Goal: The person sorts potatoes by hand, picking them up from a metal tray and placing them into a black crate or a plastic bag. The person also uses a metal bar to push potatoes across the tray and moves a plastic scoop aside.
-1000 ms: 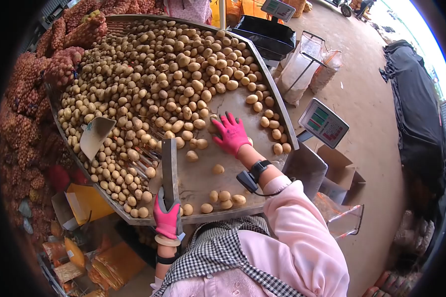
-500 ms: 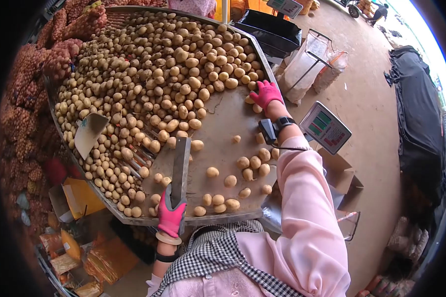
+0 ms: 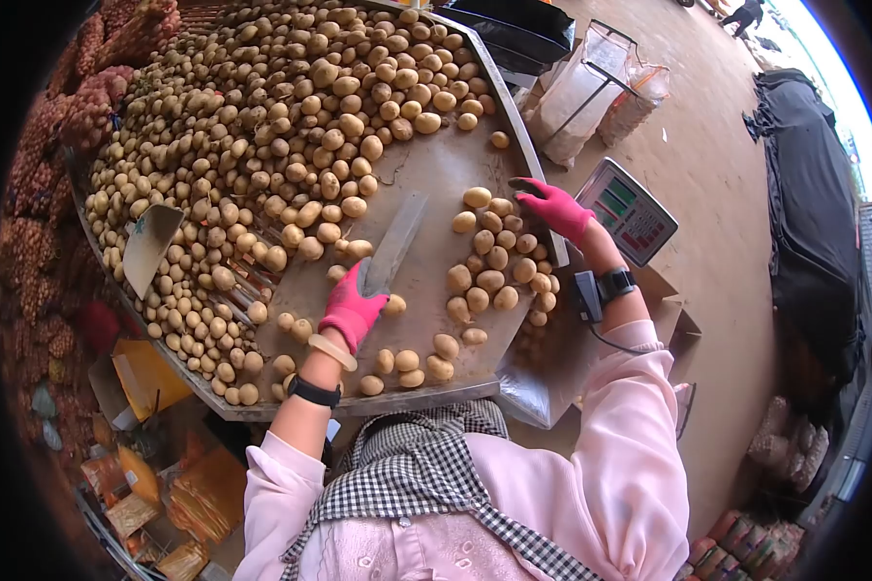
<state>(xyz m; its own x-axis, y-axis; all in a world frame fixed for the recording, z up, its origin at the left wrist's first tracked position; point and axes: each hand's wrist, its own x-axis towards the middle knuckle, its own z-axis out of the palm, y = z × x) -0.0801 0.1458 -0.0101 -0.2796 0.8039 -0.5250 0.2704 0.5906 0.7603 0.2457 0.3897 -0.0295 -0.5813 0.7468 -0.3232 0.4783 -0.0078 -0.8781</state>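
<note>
My left hand [image 3: 352, 308], in a pink glove with grey fingertips, is closed around one end of a flat grey bar [image 3: 395, 242]. The bar slants up and right over the metal sorting table [image 3: 378, 218], beside a few loose potatoes. My right hand [image 3: 557, 209], gloved the same way, reaches over the table's right rim with its fingers stretched out and apart. Just left of and below it lies a cluster of potatoes [image 3: 490, 281]. Some of these lie at the right edge, above a clear plastic bag [image 3: 528, 387].
A large heap of potatoes [image 3: 262, 126] covers the table's far and left parts, with a scoop [image 3: 152, 250] on it. To the right stand a digital scale [image 3: 622, 211] and a bag on a metal frame [image 3: 581, 92]. Filled net sacks [image 3: 39, 203] are stacked left.
My left hand and the bar have moved up and right, and the bar tilts more. My right hand has come nearer along the rim. Potatoes are now bunched at the right edge.
</note>
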